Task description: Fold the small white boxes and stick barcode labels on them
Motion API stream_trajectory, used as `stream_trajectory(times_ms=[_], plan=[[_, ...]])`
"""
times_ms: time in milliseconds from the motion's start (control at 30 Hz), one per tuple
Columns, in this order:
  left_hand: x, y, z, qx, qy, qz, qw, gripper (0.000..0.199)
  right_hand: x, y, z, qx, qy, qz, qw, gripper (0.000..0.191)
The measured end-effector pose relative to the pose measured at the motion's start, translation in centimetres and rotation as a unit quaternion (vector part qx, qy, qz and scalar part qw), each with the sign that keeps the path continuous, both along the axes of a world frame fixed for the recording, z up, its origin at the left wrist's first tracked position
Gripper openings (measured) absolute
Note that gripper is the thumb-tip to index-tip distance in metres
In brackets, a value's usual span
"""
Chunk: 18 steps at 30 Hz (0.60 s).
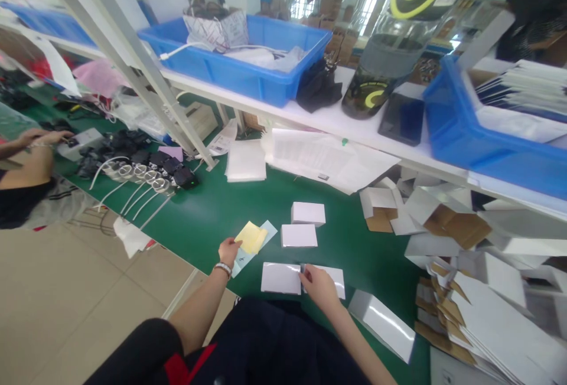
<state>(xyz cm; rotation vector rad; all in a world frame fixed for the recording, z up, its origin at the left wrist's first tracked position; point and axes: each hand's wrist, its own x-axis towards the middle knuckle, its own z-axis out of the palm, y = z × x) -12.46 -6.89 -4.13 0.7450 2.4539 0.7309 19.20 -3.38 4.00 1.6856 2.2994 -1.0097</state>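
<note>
My left hand [229, 253] pinches the edge of a small stack of yellow paper slips [251, 237]. Partly under them is a pale blue sheet [238, 267] with a small dark mark. My right hand [319, 284] is closed at the fingertips, over the gap between two white boxes, a left one [280, 278] and a right one [335, 277] that the hand partly covers; whatever lies between the fingers is hidden. Two more white boxes, a nearer one [299, 235] and a farther one [309, 212], stand beyond. Another white box [383, 325] lies tilted by my right forearm.
Open and flattened white cartons [496, 308] pile up at the right. White papers [328, 160] lie under a shelf holding blue bins [266, 81], a bottle [376, 72] and a dark phone-like slab [402, 118]. Cabled black devices [172, 169] and another person's hands [48, 137] are at left.
</note>
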Motion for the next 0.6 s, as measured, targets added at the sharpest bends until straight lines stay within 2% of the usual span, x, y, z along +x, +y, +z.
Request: stream_trajectory(times_ms=[67, 167, 333, 433, 500, 600], plan=[[0.0, 0.8, 1.0, 0.021, -0.023, -0.026, 0.999, 0.009, -0.6, 0.2, 0.5, 0.008, 0.037, -0.012, 0.999, 0.016], [0.6, 1.8, 3.9, 0.084, -0.051, -0.107, 0.989, 0.016, -2.3, 1.3, 2.0, 0.034, 0.098, -0.021, 0.994, 0.012], [3.6, 2.2, 10.0, 0.178, -0.082, -0.267, 0.944, 0.026, -6.6, 4.0, 5.3, 0.129, 0.240, 0.016, 0.962, 0.023], [5.3, 1.8, 12.9, 0.226, -0.071, -0.341, 0.909, 0.026, -8.3, 4.7, 6.5, 0.190, 0.262, 0.073, 0.943, 0.019], [6.1, 1.6, 14.1, 0.242, -0.057, -0.366, 0.897, 0.025, -8.6, 4.5, 6.8, 0.206, 0.245, 0.100, 0.942, 0.016], [6.8, 1.3, 15.2, 0.236, -0.057, -0.361, 0.900, 0.027, -8.1, 3.5, 7.0, 0.247, 0.226, 0.104, 0.937, 0.020]])
